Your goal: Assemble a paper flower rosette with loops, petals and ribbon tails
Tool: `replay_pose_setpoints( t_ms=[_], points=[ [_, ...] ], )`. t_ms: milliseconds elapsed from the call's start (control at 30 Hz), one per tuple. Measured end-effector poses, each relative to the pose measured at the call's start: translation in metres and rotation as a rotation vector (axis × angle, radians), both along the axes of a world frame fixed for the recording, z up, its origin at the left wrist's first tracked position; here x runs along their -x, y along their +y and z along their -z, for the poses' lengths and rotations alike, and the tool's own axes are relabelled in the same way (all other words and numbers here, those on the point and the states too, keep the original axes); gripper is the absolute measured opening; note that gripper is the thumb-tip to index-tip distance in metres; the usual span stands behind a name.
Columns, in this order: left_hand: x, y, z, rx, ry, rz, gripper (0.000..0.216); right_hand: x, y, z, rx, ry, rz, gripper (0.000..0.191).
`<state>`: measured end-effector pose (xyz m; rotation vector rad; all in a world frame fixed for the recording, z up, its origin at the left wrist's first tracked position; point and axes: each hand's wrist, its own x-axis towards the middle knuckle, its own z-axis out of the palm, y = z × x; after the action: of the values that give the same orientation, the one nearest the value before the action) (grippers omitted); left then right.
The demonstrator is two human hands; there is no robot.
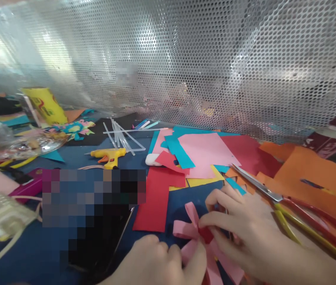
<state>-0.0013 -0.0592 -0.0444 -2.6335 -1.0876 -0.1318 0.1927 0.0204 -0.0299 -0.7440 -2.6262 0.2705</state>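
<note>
A pink paper flower (199,245) made of looped strips, with a small red piece at its middle, lies on the blue table near the bottom edge. My left hand (159,261) is curled, thumb and fingers pinching the flower's lower petals. My right hand (242,229) comes in from the right, its fingers bent and pressing on the red centre. Both hands touch the flower.
Scissors (263,189) with red and yellow handles lie just right of my right hand. Sheets of pink, red, teal and orange paper (206,152) cover the table behind. A yellow glue gun (111,156) and clear glue sticks (122,136) sit farther left. A perforated metal screen (185,59) closes the back.
</note>
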Motion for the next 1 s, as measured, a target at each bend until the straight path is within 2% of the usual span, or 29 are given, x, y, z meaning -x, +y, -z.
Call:
replay_pose_setpoints(
  t_ms=[200,333,400,500,633,767,1000],
  points=[
    [-0.003,0.001,-0.003,0.003,-0.086,0.002,0.024,0.001,-0.002,0.003,-0.039,0.095,0.035,0.016],
    [-0.001,0.008,-0.016,0.116,-0.254,-0.185,0.024,-0.002,-0.007,0.003,0.075,0.165,0.047,0.019],
    [0.002,0.018,-0.022,0.159,-0.310,-0.251,0.022,-0.003,-0.009,0.004,0.071,0.173,0.049,0.019],
    [0.009,0.038,-0.023,0.167,-0.301,-0.183,0.031,-0.004,-0.013,0.008,0.027,0.156,0.035,0.020],
    [0.017,0.054,-0.012,0.281,-0.388,-0.134,0.037,-0.003,-0.016,0.013,0.018,0.071,0.012,0.019],
    [0.016,0.055,-0.005,0.295,-0.467,-0.101,0.029,-0.002,-0.018,0.016,-0.014,0.096,0.012,0.016],
    [0.010,0.055,-0.015,0.366,-0.481,-0.108,0.018,-0.002,-0.018,0.018,-0.108,0.084,0.010,0.018]
  ],
)
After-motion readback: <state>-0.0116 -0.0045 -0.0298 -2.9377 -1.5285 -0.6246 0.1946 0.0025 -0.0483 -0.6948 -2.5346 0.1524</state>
